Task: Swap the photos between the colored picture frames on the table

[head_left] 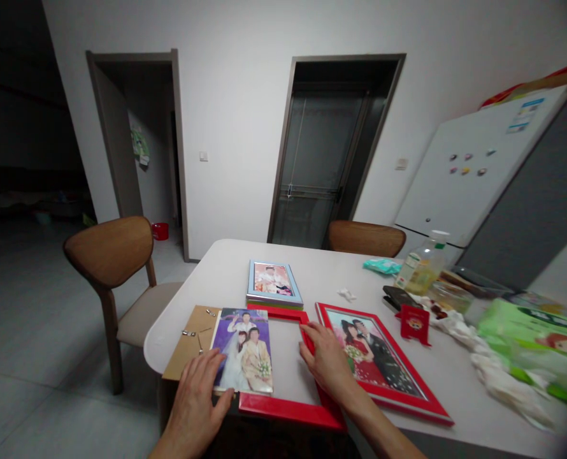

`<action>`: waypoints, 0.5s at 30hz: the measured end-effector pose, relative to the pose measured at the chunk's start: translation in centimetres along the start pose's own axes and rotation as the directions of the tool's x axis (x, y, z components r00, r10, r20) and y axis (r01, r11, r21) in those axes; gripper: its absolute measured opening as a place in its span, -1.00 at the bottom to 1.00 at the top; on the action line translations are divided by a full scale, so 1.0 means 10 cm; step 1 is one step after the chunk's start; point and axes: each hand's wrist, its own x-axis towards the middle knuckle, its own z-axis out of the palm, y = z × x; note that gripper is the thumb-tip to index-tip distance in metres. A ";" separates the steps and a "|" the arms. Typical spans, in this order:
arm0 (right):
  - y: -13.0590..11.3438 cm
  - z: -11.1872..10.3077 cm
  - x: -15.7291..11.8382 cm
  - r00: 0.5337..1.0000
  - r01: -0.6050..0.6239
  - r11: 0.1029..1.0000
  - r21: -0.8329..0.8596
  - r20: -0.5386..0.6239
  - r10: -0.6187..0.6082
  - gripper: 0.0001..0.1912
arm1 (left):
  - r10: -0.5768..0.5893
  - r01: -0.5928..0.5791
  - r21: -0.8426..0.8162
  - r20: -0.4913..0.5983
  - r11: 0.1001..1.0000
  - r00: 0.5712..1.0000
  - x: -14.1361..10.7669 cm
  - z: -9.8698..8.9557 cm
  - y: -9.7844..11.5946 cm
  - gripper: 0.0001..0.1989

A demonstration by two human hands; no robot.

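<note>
My left hand [196, 392] lies with its fingers stretched over the left edge of a wedding photo [245, 357], thumb apart near the lower edge. Under that photo sticks out a brown backing board [188, 350] with metal clips. My right hand [330, 362] has its fingers bent over the right side of an empty red picture frame [283, 409], which partly lies beneath the photo and juts over the table's front edge. Right of it lies a second red framed photo [376, 357]. Behind, a light blue framed photo [272, 280] rests on a small stack.
The white table [207, 274] also bears a bottle [422, 264], a teal packet [383, 266], a dark phone-like object [398, 297], a red card [414, 324], crumpled tissue [503, 382] and a green package [536, 344]. Wooden chairs [114, 252] stand at the left and behind.
</note>
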 end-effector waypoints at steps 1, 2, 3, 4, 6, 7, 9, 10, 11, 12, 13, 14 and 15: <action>-0.05 0.03 0.00 1.000 0.016 0.997 0.074 -0.021 -0.014 -0.64 | 0.031 -0.031 -0.007 0.022 0.999 0.999 0.00 0.01 0.02 -0.59; -0.10 0.07 -0.01 1.000 0.009 0.985 0.173 -0.010 -0.008 -0.63 | 0.057 -0.056 -0.010 0.043 0.998 0.997 0.00 0.03 0.05 -0.57; -0.16 0.13 0.00 0.999 -0.028 0.958 0.284 0.036 0.018 -0.60 | 0.075 -0.074 -0.011 0.059 0.997 0.995 0.00 0.04 0.06 -0.56; -0.21 0.20 0.00 0.993 -0.090 0.915 0.393 0.109 0.051 -0.57 | 0.088 -0.088 -0.011 0.071 0.996 0.994 0.00 0.05 0.08 -0.55; -0.33 0.36 0.02 0.962 -0.234 0.798 0.556 0.251 0.107 -0.50 | 0.106 -0.106 -0.013 0.085 0.994 0.991 0.01 0.06 0.09 -0.52; -0.38 0.44 0.03 0.950 -0.283 0.738 0.612 0.285 0.127 -0.46 | 0.112 -0.111 -0.017 0.085 0.994 0.990 0.02 0.07 0.10 -0.51; -0.51 0.53 0.07 0.947 -0.316 0.625 0.714 0.276 0.164 -0.42 | 0.126 -0.124 -0.030 0.074 0.992 0.989 0.04 0.09 0.10 -0.46; -0.59 0.54 0.09 0.953 -0.302 0.570 0.764 0.247 0.175 -0.42 | 0.132 -0.129 -0.041 0.062 0.991 0.989 0.06 0.10 0.11 -0.44; -0.67 0.52 0.10 0.961 -0.275 0.516 0.811 0.213 0.177 -0.41 | 0.137 -0.134 -0.056 0.042 0.989 0.990 0.09 0.11 0.12 -0.41; -0.76 0.47 0.10 0.969 -0.238 0.467 0.852 0.181 0.166 -0.41 | 0.140 -0.139 -0.080 0.013 0.987 0.990 0.12 0.12 0.13 -0.39; -0.85 0.40 0.11 0.978 -0.196 0.422 0.885 0.148 0.144 -0.41 | 0.144 -0.146 -0.113 -0.024 0.983 0.989 0.16 0.12 0.15 -0.38; -0.94 0.32 0.10 0.986 -0.153 0.382 0.911 0.118 0.116 -0.40 | 0.145 -0.155 -0.159 -0.070 0.975 0.987 0.20 0.11 0.18 -0.39; -1.01 0.24 0.10 0.992 -0.118 0.342 0.932 0.093 0.090 -0.40 | 0.137 -0.161 -0.218 -0.120 0.963 0.983 0.25 0.09 0.21 -0.41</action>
